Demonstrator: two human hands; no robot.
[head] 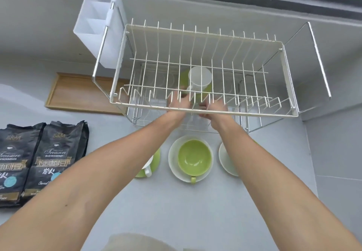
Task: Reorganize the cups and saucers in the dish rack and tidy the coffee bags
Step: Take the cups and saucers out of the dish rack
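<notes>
A green ceramic cup [195, 157] sits on a white round saucer [173, 164] on the grey counter. At nine o'clock lie two black coffee bags [39, 162]. Beyond, at twelve, the left hand [179, 103] and right hand [214, 111] reach under the white wire dish rack [203, 111] toward a white cup [199, 79] on a green saucer [184, 78]; their grip is blurred, so I cannot tell.

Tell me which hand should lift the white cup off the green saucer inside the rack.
Left, probably. The left hand reaches under the rack's top tier with its fingertips right by the white cup's handle. The right hand sits lower and nearer the rack's front edge, beside the green saucer.
</notes>
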